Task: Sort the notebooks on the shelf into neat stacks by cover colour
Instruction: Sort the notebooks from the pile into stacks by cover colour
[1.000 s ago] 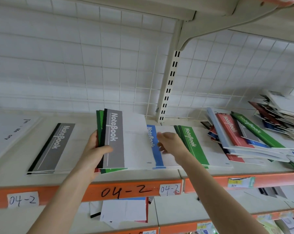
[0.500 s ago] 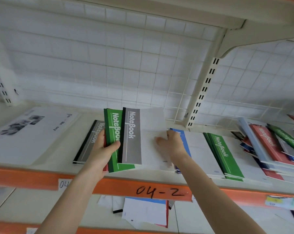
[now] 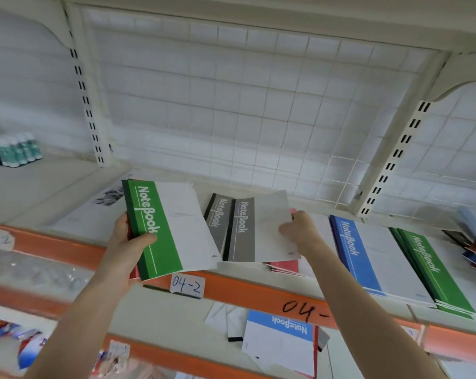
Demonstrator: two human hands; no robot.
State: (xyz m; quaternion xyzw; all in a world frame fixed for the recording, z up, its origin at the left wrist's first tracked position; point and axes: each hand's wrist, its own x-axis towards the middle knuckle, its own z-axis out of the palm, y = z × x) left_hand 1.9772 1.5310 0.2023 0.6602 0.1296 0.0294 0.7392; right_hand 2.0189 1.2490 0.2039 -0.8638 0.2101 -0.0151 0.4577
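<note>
My left hand [image 3: 127, 242] grips a small bundle of notebooks by the spine, a green-banded notebook [image 3: 171, 228] on top and red edges showing beneath. My right hand [image 3: 299, 231] pinches the right edge of a grey-banded notebook [image 3: 256, 231] and holds it just above the shelf [image 3: 258, 291]. Behind it a second grey notebook [image 3: 217, 217] lies on the shelf. Red notebooks [image 3: 283, 266] lie under the held grey one. To the right lie a blue notebook [image 3: 368, 255] and a green stack [image 3: 433, 272].
A messy pile of mixed notebooks [image 3: 475, 242] sits at the far right. White printed sheets [image 3: 94, 209] lie at the left, small bottles [image 3: 15, 150] further left. A wire grid backs the shelf. Below, a lower shelf holds a blue notebook [image 3: 283, 343] and loose papers.
My right hand has pulled the grey notebook off the bundle and carried it right, toward the grey one on the shelf. The green notebook now tops the left bundle. The view swung left.
</note>
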